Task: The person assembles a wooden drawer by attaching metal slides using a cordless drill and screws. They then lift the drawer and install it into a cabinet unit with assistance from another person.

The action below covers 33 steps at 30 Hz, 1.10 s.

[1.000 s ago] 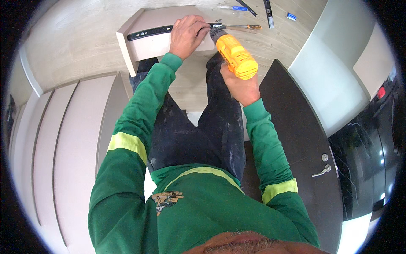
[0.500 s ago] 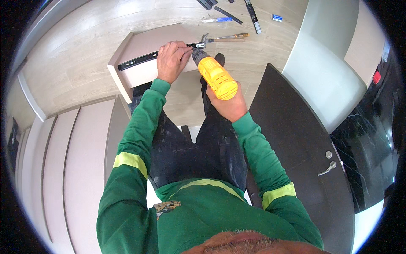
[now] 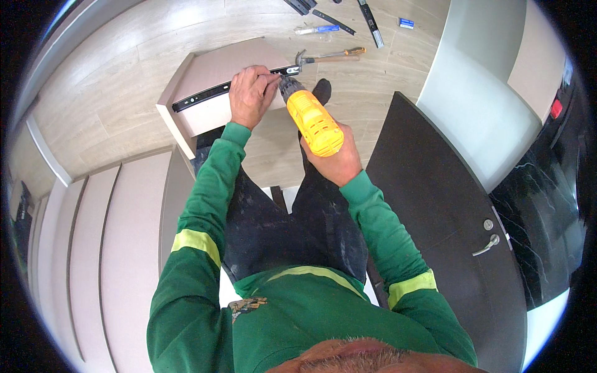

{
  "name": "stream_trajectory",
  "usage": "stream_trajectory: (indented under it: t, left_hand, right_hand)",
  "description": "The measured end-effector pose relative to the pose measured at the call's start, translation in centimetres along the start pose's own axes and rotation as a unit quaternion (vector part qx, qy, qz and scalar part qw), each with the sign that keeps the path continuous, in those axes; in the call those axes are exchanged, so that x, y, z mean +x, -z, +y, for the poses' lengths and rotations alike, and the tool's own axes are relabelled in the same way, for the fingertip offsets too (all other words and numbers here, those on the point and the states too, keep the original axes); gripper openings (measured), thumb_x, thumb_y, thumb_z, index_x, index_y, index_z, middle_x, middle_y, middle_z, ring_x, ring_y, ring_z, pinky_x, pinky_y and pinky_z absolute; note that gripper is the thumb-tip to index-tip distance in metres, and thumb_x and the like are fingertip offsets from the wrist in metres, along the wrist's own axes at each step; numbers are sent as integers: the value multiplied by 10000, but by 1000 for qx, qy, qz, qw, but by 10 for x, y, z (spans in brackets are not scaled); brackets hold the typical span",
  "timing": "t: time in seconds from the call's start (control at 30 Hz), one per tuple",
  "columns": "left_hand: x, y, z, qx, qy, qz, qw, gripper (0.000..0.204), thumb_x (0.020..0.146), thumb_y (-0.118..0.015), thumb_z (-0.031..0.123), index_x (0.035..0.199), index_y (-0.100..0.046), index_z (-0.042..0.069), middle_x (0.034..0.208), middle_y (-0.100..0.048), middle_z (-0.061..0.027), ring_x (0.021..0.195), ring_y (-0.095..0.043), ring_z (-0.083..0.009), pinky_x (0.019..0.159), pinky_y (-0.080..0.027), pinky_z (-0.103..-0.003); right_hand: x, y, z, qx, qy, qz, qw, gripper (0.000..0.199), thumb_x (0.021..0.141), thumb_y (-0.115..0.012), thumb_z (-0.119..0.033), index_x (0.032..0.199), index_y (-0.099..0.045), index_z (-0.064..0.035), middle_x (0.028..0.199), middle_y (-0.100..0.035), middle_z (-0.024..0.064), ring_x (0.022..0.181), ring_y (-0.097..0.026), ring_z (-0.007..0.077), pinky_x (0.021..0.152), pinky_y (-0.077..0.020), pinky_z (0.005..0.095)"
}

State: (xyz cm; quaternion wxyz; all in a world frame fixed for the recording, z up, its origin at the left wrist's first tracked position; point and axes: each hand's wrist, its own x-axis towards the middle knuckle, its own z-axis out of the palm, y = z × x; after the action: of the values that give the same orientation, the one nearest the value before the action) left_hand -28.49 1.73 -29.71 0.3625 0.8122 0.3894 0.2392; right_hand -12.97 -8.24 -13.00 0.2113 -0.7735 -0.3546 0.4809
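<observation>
A pale drawer [image 3: 225, 57] lies on its side in front of me, with a black drawer slide [image 3: 200, 99] along its upward-facing side. My left hand [image 3: 248, 98] rests over the slide, thumb and fingers pinched together by its far right end. Whatever is in that pinch is too small or hidden to make out. My right hand [image 3: 337, 160] grips a yellow cordless drill [image 3: 313, 121] from behind. The drill's dark chuck points at the slide, close to my left fingertips; its tip is hidden there.
Beyond the drawer's right end lie a hammer [image 3: 336, 59] and a screwdriver [image 3: 354, 51]. Farther off are a blue-handled tool [image 3: 326, 28], loose slide parts [image 3: 371, 25] and a small blue box [image 3: 406, 23]. A dark door [image 3: 448, 205] stands right, pale cabinet fronts [image 3: 134, 248] left.
The drill's body has swung slightly left and toward me, its chuck staying by the slide. My left hand keeps its pinch at nearly the same spot.
</observation>
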Motion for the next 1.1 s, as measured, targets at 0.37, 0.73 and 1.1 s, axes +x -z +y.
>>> stream_trajectory:
  t: [0.37, 0.73, 1.1]
  left_hand:
    - [2, -1, 3, 16, -9, 0, 1000, 247, 779, -817, 133, 1003, -712, 144, 1010, -635, -13, 943, -619, -235, 787, -458, -389]
    - [2, -3, 2, 15, -4, 4, 1000, 236, 782, -816, 126, 985, -696, 122, 1021, -643, -32, 957, -629, -251, 802, -472, -398]
    - [3, 0, 3, -11, 18, 10, 1000, 305, 800, -819, 156, 1063, -670, 118, 1092, -630, -33, 1009, -621, -257, 833, -480, -406]
  right_hand:
    - [-4, -4, 0, -18, -5, 10, 1000, 384, 739, -826, -131, 1020, -599, -1, 939, -683, 241, 892, -657, 463, 738, -539, 485]
    - [1, -2, -2, 23, -21, 11, 999, 351, 769, -806, -122, 1056, -639, -5, 933, -702, 226, 893, -676, 447, 742, -557, 448]
    - [5, 1, 2, -1, -36, -8, 999, 329, 794, -753, -41, 1108, -669, 11, 987, -724, 209, 951, -712, 386, 798, -568, 383]
